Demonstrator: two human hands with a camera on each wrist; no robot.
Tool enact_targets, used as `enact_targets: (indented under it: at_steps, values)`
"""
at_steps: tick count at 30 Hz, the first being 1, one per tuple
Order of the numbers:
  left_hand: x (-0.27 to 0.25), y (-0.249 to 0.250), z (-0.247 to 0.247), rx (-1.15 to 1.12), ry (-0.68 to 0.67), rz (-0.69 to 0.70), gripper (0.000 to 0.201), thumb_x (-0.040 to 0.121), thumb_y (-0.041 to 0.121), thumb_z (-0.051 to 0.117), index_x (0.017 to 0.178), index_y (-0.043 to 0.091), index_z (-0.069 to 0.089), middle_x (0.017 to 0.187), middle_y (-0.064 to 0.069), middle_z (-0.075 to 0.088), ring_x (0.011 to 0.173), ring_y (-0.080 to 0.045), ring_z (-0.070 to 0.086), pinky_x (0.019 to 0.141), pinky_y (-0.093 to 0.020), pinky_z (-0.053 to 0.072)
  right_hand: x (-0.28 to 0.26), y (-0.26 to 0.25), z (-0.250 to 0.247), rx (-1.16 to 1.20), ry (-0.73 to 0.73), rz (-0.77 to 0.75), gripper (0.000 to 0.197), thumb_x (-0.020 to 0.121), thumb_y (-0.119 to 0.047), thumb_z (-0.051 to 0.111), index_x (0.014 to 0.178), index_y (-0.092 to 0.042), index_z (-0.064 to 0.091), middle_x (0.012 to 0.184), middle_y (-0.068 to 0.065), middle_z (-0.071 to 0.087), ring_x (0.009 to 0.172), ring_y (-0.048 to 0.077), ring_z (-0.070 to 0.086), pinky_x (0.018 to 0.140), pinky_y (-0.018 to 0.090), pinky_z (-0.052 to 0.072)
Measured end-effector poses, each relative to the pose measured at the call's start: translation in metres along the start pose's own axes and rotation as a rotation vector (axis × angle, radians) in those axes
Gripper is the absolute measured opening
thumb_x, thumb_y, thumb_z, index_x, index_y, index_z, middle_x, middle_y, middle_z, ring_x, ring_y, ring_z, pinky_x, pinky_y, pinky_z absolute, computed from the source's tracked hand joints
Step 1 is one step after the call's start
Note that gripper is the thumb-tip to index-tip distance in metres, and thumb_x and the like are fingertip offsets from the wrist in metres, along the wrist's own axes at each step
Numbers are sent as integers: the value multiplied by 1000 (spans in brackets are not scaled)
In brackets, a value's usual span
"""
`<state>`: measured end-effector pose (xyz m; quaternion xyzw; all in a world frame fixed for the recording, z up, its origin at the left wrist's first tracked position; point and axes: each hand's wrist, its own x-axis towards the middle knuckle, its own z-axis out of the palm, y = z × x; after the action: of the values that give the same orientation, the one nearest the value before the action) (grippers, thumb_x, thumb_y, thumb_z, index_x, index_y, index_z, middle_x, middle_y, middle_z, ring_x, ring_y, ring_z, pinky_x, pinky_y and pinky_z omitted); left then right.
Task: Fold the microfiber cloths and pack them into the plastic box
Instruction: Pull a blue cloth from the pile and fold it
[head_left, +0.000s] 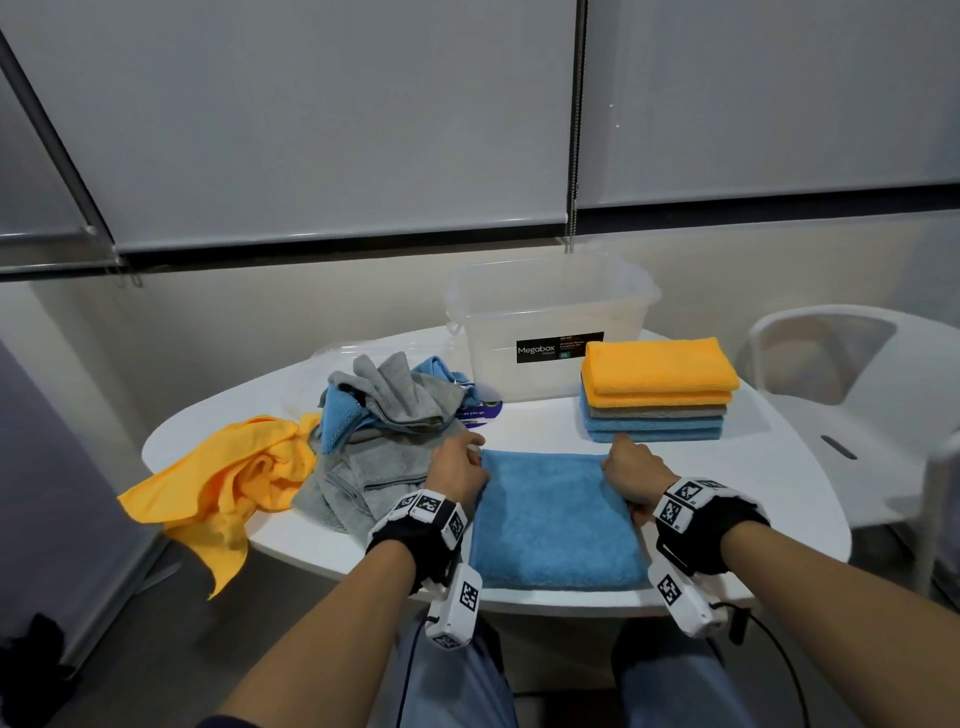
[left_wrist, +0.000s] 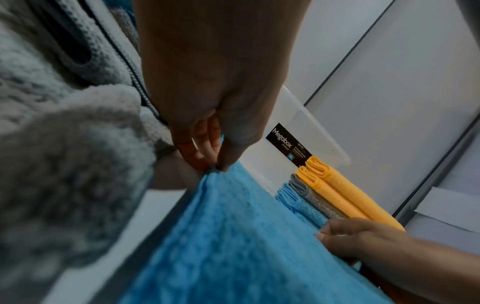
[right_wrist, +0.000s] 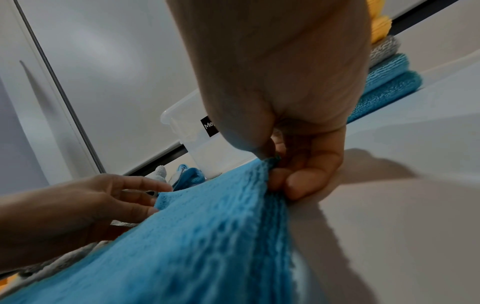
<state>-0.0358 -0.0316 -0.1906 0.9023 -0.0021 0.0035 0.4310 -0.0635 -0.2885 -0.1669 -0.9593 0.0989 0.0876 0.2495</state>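
Blue cloth (head_left: 556, 519); orange-grey-blue stack (head_left: 657, 389); clear box (head_left: 550, 312).

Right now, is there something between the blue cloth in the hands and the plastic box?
Nothing visible blocks it. The blue cloth lies directly before the open plastic box, with bare table between; the folded stack stands right of that path.

Both hands (head_left: 545, 478) on blue cloth (head_left: 556, 519)

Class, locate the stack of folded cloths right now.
In the head view, the stack of folded cloths sits on the table's right side, before the plastic box.
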Motion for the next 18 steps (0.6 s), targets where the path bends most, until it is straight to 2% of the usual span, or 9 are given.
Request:
enact_targets:
  at_steps: [3,5,6,7,9,10,12,15,18]
  values:
    - [-3,8,-8,47,-30,70,56,74,-4,67,128,11,57,90,-5,63,86,-23,63,78,-33,55,-4,-2,-9,101,-46,4,15,95,-17,46,100,-4,42,88,18,57,73,31,63,52,33,42]
    - [-7,14,-15,108,-14,152,56,77,-1,66,131,11,56,103,-8,63,89,-18,59,79,-27,50,-8,-3,-19,132,-50,-27,15,94,-15,51,85,-12,40,67,14,54,50,27,59,40,27,40]
    - [-10,17,-19,135,-7,195,54,79,1,65,131,12,56,111,-8,62,94,-17,58,82,-25,47,-9,-5,-25,131,-10,-60,23,95,-16,51,79,-16,35,63,13,52,47,27,60,39,27,39]
    - [-14,21,-22,167,-14,254,50,82,3,64,130,13,58,117,-7,60,99,-16,58,85,-23,45,-13,-10,-31,90,32,-104,25,95,-18,52,77,-16,35,66,13,54,49,28,61,40,29,41]
    - [-24,30,-26,267,-102,403,37,89,13,65,126,15,63,123,-5,60,110,-18,58,94,-26,45,-25,-22,-38,42,56,-202,17,95,-19,54,87,-6,47,74,18,64,52,33,65,41,35,49]
    - [-32,36,-27,323,-175,468,33,91,18,65,124,16,64,126,-4,61,114,-19,57,99,-30,45,-32,-29,-38,51,18,-254,18,95,-19,57,91,-2,53,74,19,68,53,31,67,44,36,52]
    - [-47,47,-25,442,-349,555,38,96,27,63,131,13,62,138,-6,56,124,-21,53,107,-37,41,-46,-36,-34,11,-123,-337,20,93,-25,65,93,-5,61,79,12,72,61,21,69,57,36,56]
    - [-61,50,-19,628,-552,596,53,100,39,55,144,11,47,152,-14,39,139,-27,34,116,-44,30,-65,-38,-28,-192,-313,-438,23,87,-40,73,94,-19,67,93,-1,71,83,13,66,78,34,54]
    - [-61,35,-13,755,-673,530,66,101,50,46,153,13,29,159,-14,24,146,-31,20,117,-52,25,-74,-34,-23,-276,-376,-443,30,85,-43,74,103,-20,69,102,-4,69,94,15,63,84,30,50]
